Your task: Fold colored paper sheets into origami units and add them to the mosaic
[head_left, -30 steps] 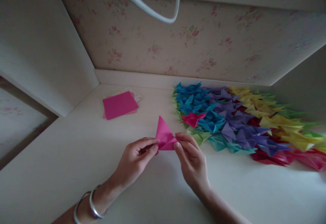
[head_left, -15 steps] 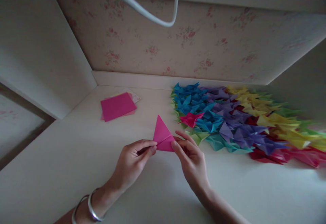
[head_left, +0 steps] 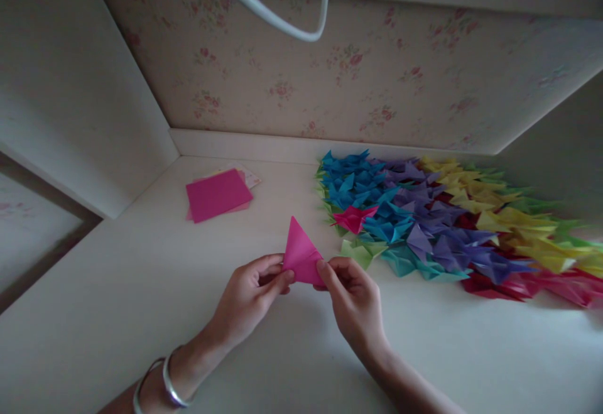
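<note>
A pink sheet of origami paper [head_left: 302,254], folded into a pointed shape with a crease across it, is held up above the white table between both hands. My left hand [head_left: 252,291] pinches its lower left corner, thumb in front and fingers behind. On the lower right edge, my right hand [head_left: 354,301] grips with the thumb on the near face and the other fingers curled behind. The paper's tip points away from me. Part of its back is hidden.
Many folded paper cranes in blue, purple [head_left: 452,244], yellow and red cover the table's right side, with one pink crane [head_left: 355,218] at their left edge. Flat pink paper sheets [head_left: 219,195] lie back left. A white cable [head_left: 282,24] hangs overhead before the flowered wall.
My right fingers, raised and spread before, have curled in behind the paper. My left thumb has shifted slightly onto its front face. The paper has moved slightly toward me.
</note>
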The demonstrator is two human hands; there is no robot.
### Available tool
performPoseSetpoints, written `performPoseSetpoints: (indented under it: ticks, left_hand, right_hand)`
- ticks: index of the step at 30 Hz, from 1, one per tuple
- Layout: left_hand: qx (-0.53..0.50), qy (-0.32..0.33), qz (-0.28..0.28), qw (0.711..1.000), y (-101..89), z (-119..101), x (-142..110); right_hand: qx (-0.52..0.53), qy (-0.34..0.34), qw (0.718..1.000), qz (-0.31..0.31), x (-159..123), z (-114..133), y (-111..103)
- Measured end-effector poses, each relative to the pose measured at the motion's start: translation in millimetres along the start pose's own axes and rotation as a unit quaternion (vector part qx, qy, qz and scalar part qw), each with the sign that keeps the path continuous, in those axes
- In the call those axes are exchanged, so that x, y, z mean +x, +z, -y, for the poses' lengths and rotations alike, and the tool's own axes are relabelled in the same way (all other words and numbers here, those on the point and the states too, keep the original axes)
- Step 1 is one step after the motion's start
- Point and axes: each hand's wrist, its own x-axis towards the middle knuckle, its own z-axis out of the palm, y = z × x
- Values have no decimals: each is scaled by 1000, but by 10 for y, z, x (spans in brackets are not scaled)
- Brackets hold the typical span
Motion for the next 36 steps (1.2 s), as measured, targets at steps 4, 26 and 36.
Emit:
performPoseSetpoints:
  ticks: [4, 26, 36]
  left_hand:
    - [-4, -22, 36, 999, 31, -41, -26]
    - [5, -58, 28, 998, 19, 4, -10]
    - [35, -27, 2, 999, 19, -6, -54]
  right_hand:
    - [39, 20, 999, -5, -4, 22, 49]
    - [38, 51, 997, 39, -50, 11, 46]
    - [43, 89, 987, 129, -12, 32, 61]
